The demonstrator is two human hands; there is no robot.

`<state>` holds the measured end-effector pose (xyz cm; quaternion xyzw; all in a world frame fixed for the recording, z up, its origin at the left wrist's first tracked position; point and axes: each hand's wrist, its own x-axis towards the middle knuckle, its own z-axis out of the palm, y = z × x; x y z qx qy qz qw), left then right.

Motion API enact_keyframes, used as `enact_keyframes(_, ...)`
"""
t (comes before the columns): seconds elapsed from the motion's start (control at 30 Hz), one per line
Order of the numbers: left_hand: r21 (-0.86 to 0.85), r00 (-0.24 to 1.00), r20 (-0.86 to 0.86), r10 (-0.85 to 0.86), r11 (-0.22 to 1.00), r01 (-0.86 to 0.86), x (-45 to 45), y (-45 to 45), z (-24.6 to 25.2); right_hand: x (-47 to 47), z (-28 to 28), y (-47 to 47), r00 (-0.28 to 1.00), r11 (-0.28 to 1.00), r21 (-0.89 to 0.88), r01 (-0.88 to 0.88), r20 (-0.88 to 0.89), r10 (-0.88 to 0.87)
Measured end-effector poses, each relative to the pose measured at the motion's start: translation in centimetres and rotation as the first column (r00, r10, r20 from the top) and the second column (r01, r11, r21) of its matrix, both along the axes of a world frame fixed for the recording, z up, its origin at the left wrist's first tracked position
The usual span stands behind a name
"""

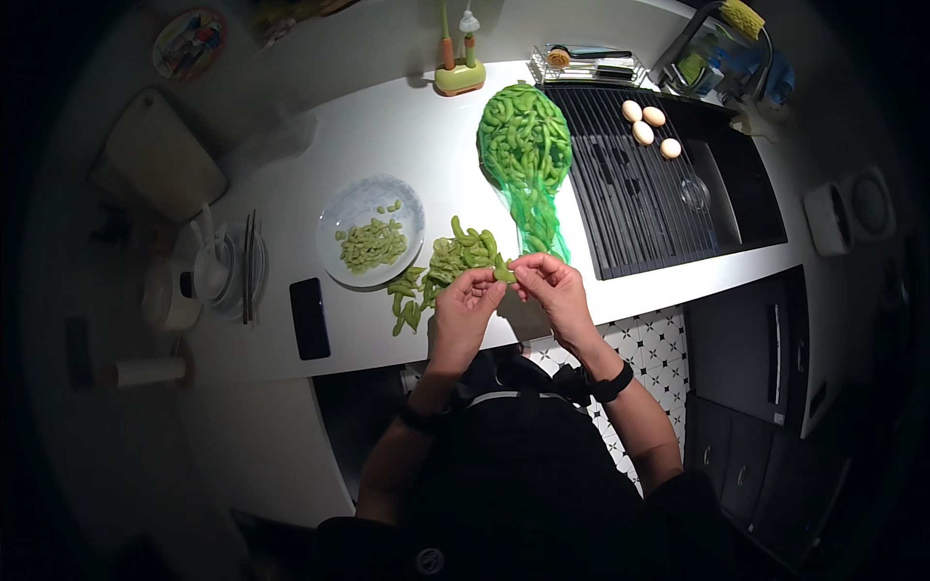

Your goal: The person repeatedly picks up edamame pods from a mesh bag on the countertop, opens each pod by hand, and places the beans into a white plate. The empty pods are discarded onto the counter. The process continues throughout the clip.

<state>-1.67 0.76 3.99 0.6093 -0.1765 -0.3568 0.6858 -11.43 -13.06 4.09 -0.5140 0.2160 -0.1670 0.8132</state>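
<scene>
Between the fingertips of my left hand (468,301) and my right hand (551,290) is a green edamame pod (503,273), gripped from both sides. Just beyond and left of my fingers lies a heap of pods and hulls (458,258) on the white counter. A few more pods (407,301) are scattered nearer the front edge. Shelled beans (372,245) rest in a pale round plate (349,192) further left. Behind my right hand, a green mesh bag (527,141) full of whole pods stretches back, its narrow end close to my fingers.
A black phone (309,318) lies left of the plate, near stacked dishes with a spoon (211,269) and chopsticks (249,265). At right, several eggs (642,132) sit on a roll-up rack (617,203) over the sink (752,196). A green holder (460,77) stands behind.
</scene>
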Motion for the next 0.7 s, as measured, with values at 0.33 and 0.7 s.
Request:
enact_keyframes(0.33,-0.041,0.905,-0.414,0.099,0.991,-0.127,2.7,2.4,-0.6,2.2,1.5,2.7,1.000,0.422,-0.907,-0.015,-0.004,0.028)
enact_keyframes(0.7,-0.087,0.853,-0.521,0.033,0.992,-0.091,3.5,2.5,-1.0,2.8,0.3,3.1,0.999,0.323,-0.946,0.028,0.016,-0.042)
